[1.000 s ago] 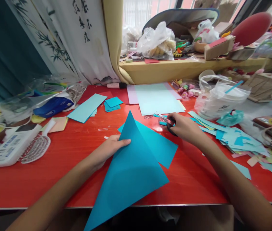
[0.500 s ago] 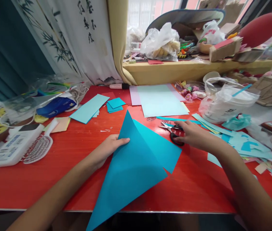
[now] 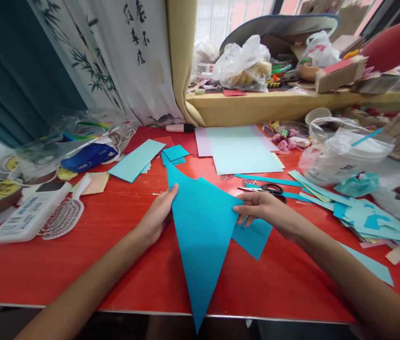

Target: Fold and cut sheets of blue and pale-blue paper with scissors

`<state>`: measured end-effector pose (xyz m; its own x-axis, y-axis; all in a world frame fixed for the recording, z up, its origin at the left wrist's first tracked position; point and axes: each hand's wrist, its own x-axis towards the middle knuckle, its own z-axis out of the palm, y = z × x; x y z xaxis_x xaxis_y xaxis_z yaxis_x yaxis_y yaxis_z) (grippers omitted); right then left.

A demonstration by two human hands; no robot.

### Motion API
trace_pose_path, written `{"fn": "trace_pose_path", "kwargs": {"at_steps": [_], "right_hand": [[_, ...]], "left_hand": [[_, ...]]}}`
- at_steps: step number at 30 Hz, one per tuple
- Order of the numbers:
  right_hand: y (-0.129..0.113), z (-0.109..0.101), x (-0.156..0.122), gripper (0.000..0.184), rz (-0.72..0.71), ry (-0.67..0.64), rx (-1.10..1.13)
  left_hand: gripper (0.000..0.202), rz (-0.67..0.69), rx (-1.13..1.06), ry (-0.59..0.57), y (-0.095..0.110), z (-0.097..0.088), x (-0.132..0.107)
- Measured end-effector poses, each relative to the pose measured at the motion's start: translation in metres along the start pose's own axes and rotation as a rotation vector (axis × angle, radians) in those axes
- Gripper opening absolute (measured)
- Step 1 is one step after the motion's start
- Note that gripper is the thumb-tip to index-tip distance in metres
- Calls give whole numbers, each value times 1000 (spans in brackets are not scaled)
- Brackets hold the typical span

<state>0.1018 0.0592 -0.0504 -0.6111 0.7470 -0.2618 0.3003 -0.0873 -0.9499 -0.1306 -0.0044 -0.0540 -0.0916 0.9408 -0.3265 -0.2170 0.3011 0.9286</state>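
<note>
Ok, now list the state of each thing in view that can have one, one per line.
Left hand: closed on the blue sheet's left edge
Right hand: pinching its right corner
Blue sheet: held between both hands
Scissors: lying on the table, unheld; blade opening unclear
Blue squares: stacked askew
Hairbrush: lying bristles up
Paper scraps: loosely heaped

Left of the frame: a white hairbrush [image 3: 63, 218] lies beside a white, printed box-shaped item [image 3: 26, 215] with 1 dark end. Above these: a blue packet [image 3: 88, 159]. Upper left: a teal curtain [image 3: 12, 71], then a bamboo-patterned white curtain [image 3: 132, 80] bearing dark characters. Upper centre: a translucent plastic bag [image 3: 244, 61] on the yellow windowsill [image 3: 242, 107]. Upper right: a red rounded object [image 3: 394, 45]. Right: a crumpled white plastic bag [image 3: 327, 158].
</note>
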Motion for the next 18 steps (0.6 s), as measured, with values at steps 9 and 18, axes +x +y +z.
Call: {"fn": "trace_pose_path", "kwargs": {"at_steps": [9,18], "right_hand": [[7,7,4,37,-75,72,-7],[3,21,0,41,-184,-87,-139]], "left_hand": [[28,208,83,222,-1,-18,15],[67,644,626,-217,-3,6,-3]]}}
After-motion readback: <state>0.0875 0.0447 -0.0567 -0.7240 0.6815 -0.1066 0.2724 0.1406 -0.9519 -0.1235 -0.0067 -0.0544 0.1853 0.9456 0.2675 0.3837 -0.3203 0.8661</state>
